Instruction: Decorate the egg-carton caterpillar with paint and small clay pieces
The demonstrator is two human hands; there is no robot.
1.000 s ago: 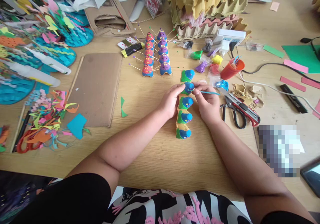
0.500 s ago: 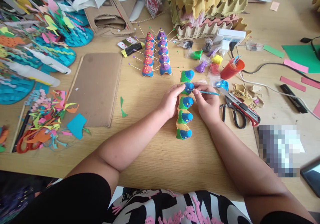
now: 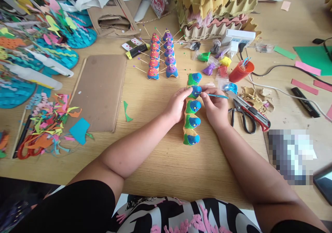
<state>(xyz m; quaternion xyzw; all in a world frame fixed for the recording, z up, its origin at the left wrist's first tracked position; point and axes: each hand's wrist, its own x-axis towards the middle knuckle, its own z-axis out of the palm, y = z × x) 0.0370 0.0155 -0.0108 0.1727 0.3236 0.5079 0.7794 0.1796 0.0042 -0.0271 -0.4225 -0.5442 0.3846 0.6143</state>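
Observation:
A strip of egg carton cups (image 3: 192,122) covered in green and blue clay lies lengthwise in front of me, with tiny coloured dots on the blue parts. My left hand (image 3: 178,103) grips it from the left, thumb on the second cup from the far end. Between the fingertips of my right hand (image 3: 215,106) is a thin blue clay tool (image 3: 217,96), its tip close to that same cup. Beyond the strip stand a row of red and blue cups (image 3: 154,62) and a row of purple and blue cups (image 3: 170,60), with pins stuck in them.
Right of my hand lie scissors (image 3: 246,118) and a red utility knife (image 3: 255,113). An orange cup (image 3: 241,71) stands near bagged clay (image 3: 209,69) and a power strip (image 3: 238,35). Stacked egg trays (image 3: 212,4) are behind. Cardboard (image 3: 100,91) and paper scraps (image 3: 55,122) lie left.
The near end of the egg carton strip has shifted very slightly. Both hands keep nearly the same place and hold.

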